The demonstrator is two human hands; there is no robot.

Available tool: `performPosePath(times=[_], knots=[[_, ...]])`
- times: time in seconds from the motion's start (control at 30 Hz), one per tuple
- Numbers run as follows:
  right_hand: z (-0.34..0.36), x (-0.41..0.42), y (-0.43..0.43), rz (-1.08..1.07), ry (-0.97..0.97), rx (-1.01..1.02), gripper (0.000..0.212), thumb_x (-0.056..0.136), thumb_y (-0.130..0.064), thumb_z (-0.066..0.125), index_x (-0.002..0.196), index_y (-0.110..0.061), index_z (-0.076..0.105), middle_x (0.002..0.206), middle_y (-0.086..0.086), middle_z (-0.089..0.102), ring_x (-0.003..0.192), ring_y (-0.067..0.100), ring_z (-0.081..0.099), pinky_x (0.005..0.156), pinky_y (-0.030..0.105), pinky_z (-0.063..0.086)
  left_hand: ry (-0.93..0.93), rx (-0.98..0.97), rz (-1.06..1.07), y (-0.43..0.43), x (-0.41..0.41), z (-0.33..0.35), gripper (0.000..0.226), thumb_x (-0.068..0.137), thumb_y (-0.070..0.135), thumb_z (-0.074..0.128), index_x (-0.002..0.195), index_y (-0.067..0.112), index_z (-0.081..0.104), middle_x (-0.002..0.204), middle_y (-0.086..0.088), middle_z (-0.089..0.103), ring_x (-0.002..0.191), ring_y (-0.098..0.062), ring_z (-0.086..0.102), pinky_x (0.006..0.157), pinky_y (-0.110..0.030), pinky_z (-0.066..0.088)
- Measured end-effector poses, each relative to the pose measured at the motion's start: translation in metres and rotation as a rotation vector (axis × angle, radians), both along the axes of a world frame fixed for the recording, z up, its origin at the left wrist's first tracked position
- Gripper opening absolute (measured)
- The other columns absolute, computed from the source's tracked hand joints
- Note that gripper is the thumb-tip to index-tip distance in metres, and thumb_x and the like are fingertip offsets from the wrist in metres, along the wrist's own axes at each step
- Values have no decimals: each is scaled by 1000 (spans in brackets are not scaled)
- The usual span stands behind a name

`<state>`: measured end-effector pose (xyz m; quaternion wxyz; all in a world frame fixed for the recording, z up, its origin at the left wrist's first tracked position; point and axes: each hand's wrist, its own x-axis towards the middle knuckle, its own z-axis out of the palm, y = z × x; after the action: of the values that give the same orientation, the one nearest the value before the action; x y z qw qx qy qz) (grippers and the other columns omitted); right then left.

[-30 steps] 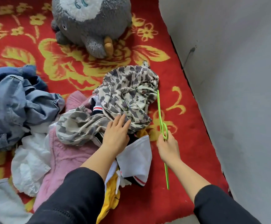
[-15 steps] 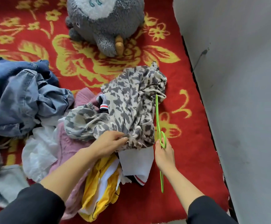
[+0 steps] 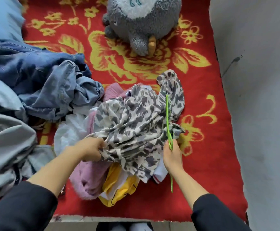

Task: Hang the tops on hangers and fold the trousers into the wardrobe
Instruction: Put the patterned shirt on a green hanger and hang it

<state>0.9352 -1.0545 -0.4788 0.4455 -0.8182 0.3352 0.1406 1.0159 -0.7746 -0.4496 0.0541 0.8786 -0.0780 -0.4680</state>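
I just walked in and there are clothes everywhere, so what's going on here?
A person is sorting a clothes pile on a red floral blanket. The left hand grips a grey patterned top, while the right hand holds a green hanger against it. The top is not on the hanger yet. Jeans, a pink knit and a yellow garment lie beside and under it.

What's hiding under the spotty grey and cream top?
A fuzzy pink jumper, a yellow garment and a red-trimmed white cloth poke out beneath the spotty top. Anything deeper is covered.
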Motion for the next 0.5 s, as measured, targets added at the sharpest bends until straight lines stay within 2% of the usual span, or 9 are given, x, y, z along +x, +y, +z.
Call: performPosePath(times=[0.07,0.13,0.23,0.3,0.4,0.47,0.5], knots=[[-3,-4,0,-12,1,-80,19,99,-23,34,81,-19,40,71,3,51,64,22,49,53,35,31,-141,10,-86,-4,-8,-5,33,73,27,60,105,25,52,102,4,55,99,-18,55,70,-31,49],[-4,-7,-1,-39,-1,-140,20,99,-22,32,80,-20,36,71,4,51,64,25,49,51,34,28,-299,-145,-21,-21,-18,-9,26,76,32,56,101,27,50,95,7,51,92,-16,54,65,-29,42],[-5,-12,-3,-79,3,-149,19,98,-20,32,80,-18,37,72,5,51,65,24,48,52,35,29,-439,-302,68,-58,-33,-20,24,84,40,54,102,25,52,98,7,54,90,-14,55,68,-29,47],[-5,-15,-6,-86,13,-137,21,98,-21,32,77,-19,36,71,6,50,63,23,47,51,34,28,-467,-236,43,-78,-42,-29,32,88,39,56,114,22,48,109,3,50,101,-18,52,74,-30,48],[-7,-18,-12,-92,39,-96,16,97,-20,33,85,-14,41,75,8,52,64,24,48,52,35,31,-463,-61,-33,-86,-45,-42,44,87,14,56,127,16,38,120,-5,46,110,-27,48,76,-34,49],[-9,-17,-15,-87,63,-67,17,98,-21,34,92,-9,43,79,9,55,67,25,50,54,35,33,-362,-80,-29,-80,-43,-45,34,85,5,52,118,13,48,108,-8,55,99,-26,57,72,-32,47],[-11,-17,-15,-81,72,-51,20,98,-24,34,92,-7,44,80,10,55,69,26,51,56,35,34,-264,-148,27,-75,-42,-46,20,83,5,52,101,11,56,93,-7,59,86,-22,60,64,-28,45]])
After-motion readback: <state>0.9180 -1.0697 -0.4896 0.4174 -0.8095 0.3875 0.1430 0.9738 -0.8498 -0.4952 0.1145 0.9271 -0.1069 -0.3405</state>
